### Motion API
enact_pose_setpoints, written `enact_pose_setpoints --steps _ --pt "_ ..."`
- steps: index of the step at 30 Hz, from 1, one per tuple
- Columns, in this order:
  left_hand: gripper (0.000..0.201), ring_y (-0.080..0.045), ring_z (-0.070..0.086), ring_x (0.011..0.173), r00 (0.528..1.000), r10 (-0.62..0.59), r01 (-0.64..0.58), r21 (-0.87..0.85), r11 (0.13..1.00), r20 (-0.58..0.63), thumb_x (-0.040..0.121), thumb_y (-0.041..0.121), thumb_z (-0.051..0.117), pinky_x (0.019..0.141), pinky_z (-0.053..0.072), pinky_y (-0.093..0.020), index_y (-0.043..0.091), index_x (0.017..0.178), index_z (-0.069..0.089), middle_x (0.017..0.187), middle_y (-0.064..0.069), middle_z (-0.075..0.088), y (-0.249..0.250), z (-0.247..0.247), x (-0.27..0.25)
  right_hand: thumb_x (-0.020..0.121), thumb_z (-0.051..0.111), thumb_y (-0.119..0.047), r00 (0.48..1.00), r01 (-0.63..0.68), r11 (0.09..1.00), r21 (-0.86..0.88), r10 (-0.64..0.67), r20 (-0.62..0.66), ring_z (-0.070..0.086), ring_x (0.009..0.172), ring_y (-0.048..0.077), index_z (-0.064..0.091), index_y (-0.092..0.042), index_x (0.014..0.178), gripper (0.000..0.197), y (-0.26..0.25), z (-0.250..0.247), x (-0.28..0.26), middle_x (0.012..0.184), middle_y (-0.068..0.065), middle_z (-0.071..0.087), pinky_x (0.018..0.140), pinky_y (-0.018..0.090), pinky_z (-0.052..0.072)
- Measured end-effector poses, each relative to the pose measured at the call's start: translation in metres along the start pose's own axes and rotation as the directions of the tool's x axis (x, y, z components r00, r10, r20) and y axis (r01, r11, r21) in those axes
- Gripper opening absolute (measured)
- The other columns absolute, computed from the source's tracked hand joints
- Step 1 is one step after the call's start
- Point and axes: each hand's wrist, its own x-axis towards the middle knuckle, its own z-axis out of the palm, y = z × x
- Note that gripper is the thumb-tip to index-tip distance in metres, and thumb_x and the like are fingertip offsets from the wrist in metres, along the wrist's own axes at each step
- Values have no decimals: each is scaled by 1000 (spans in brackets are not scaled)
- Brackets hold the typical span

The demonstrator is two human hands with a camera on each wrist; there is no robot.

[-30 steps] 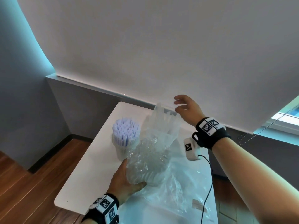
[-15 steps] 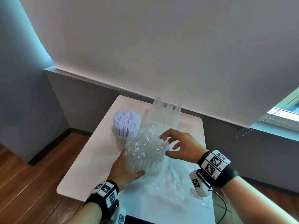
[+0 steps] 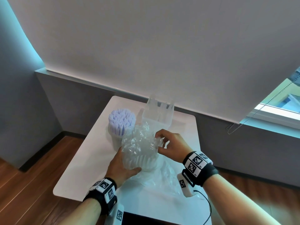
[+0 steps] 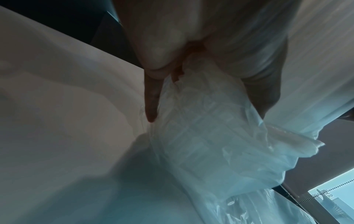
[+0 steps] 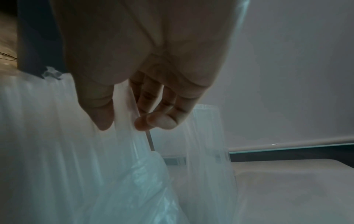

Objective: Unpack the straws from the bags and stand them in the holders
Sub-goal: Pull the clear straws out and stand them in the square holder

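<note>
Upright between my hands stood the bagged straws (image 3: 142,161): my left hand (image 3: 121,168) gripped the bundle's base, my right hand (image 3: 172,143) pinched crumpled bag film (image 3: 156,142) beside its top.

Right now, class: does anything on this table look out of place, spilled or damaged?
Nothing spilled or broken. The purple straws stand upright in their holder. The clear bag, crumpled over the bundle, is held by the left hand and right hand.
</note>
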Motion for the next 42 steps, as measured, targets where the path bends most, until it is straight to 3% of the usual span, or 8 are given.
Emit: enact_pose_setpoints --steps 7,14,21,28,33,35,38,42 --pt "91 -9 59 109 1000 -13 13 -7 1000 5 55 29 95 99 45 -28 32 131 44 115 16 61 -5 -1 3 77 72 -16 995 55 998 -3 -55 -81 57 73 11 65 -23 105 29 3 8 -2 89 -12 64 68 10 41" --pt "97 -10 66 106 989 -142 143 -26 989 36 38 51 97 98 52 -39 30 124 56 114 8 70 -22 -2 11 82 68 -29 986 143 990 1 -142 -90 53 86 1 57 -32 117 37 14 9 -5 98 -24 59 75 7 36" --pt "95 -10 67 102 976 -211 212 -6 977 49 37 51 97 95 53 -35 25 120 58 109 5 72 -15 -5 8 90 56 -36 971 210 978 1 -209 -120 55 100 8 61 -26 118 29 15 18 -4 112 -12 62 82 30 52" --pt "100 -10 64 108 976 -209 211 -16 977 68 37 50 96 100 50 -36 29 125 54 116 9 68 3 -10 7 86 58 -29 985 91 995 36 -84 -154 52 105 4 57 -22 120 34 4 17 -2 119 -18 57 82 17 43" --pt "69 -3 65 96 979 -187 193 -69 979 82 57 16 95 83 50 -18 33 111 54 101 13 69 25 -12 8 86 67 -18 973 -60 995 76 75 -218 46 107 0 56 -28 117 35 -1 15 2 106 -36 51 88 8 35" --pt "69 -5 66 96 982 -162 169 -71 983 100 58 17 94 77 50 -14 30 114 55 101 10 70 26 -13 12 86 66 -16 963 -81 993 84 100 -251 44 109 0 53 -30 121 40 -4 18 3 106 -31 53 90 5 32" --pt "78 -4 67 100 980 -141 152 -66 986 144 55 27 96 91 54 -28 29 123 57 108 11 72 15 -18 20 88 65 -16 962 -102 989 112 126 -241 48 106 -2 53 -31 124 41 -7 26 5 106 -24 53 89 4 33" --pt "84 -2 66 102 980 -126 136 -59 989 152 51 31 96 92 51 -26 31 124 55 111 14 70 9 -20 27 88 66 -13 943 -87 988 128 123 -309 53 96 -7 59 -23 106 22 -8 36 11 103 -19 56 82 3 37"
